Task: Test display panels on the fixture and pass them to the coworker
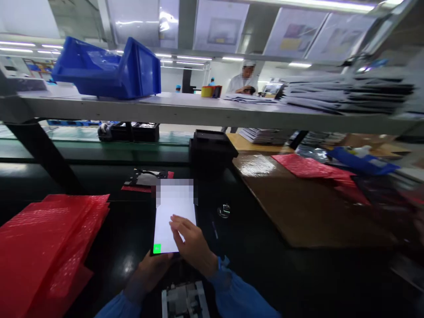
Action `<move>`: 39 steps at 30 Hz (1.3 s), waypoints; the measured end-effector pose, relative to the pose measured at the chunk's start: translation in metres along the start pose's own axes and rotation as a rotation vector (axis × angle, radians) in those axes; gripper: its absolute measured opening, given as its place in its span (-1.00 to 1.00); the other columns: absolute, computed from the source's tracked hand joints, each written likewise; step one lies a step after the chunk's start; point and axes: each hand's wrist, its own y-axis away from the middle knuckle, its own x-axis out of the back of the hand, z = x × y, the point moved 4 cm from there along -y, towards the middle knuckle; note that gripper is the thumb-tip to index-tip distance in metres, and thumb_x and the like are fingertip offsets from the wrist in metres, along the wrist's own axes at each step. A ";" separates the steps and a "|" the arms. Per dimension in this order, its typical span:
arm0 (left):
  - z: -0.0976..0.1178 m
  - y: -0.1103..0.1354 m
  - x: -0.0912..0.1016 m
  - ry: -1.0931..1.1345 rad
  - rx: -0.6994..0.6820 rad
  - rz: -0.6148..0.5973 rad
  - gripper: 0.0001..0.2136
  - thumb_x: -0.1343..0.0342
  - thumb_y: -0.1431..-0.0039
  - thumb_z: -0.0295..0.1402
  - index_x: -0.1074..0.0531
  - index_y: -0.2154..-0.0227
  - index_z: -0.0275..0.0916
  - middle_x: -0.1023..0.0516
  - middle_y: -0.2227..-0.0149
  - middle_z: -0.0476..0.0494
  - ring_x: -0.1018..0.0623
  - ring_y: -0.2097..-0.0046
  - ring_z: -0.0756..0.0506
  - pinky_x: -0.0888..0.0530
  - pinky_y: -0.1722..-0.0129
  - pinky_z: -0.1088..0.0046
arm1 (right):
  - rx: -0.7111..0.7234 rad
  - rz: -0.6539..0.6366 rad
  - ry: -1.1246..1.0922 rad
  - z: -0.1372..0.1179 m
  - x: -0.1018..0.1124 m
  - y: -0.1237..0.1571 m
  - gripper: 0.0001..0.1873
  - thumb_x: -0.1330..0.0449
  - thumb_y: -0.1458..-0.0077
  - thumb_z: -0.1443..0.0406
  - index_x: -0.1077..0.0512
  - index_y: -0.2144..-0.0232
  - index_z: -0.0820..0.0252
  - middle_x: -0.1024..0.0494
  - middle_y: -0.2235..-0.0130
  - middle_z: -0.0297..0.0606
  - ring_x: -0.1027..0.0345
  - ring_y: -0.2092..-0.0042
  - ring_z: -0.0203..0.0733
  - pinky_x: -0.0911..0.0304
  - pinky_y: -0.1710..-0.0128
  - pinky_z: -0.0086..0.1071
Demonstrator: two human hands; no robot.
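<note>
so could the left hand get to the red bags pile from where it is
Probably yes: the red bags lie on its side, only bare table between. But the left hand grips the lit device, so it must let go first.

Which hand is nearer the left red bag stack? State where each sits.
Left. The left hand holds the lit device's lower edge, right of the red bag stack; the right hand rests on it, farther right.
</note>
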 end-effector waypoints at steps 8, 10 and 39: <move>-0.006 -0.006 0.010 0.084 0.064 0.102 -0.49 -0.37 0.16 -0.50 -0.59 0.03 -0.21 -0.70 0.24 -0.14 -0.64 0.16 -0.19 -0.53 0.07 0.26 | -0.181 0.078 0.037 -0.033 0.039 0.116 -0.79 -0.15 -0.23 0.48 -0.48 0.17 0.12 -0.59 0.18 -0.17 -0.49 0.07 -0.07 -0.50 0.10 -0.12; -0.007 -0.008 0.014 0.113 0.083 0.076 -0.49 -0.35 0.13 -0.53 -0.57 0.01 -0.25 -0.69 0.24 -0.15 -0.63 0.19 -0.17 -0.52 0.12 0.28 | -0.264 0.030 0.060 -0.035 0.039 0.145 -0.80 -0.16 -0.24 0.47 -0.48 0.15 0.12 -0.57 0.14 -0.14 -0.48 0.06 -0.06 -0.50 0.09 -0.11; -0.006 -0.002 0.012 0.202 0.080 0.122 -0.58 -0.41 0.27 -0.57 -0.60 0.22 -0.29 -0.66 0.32 -0.10 -0.59 0.28 -0.10 -0.48 0.24 0.35 | -0.138 -0.225 0.134 -0.061 0.016 0.176 -0.74 -0.13 -0.25 0.44 -0.50 0.06 0.13 -0.54 0.00 -0.08 -0.36 -0.13 0.08 -0.38 -0.01 -0.02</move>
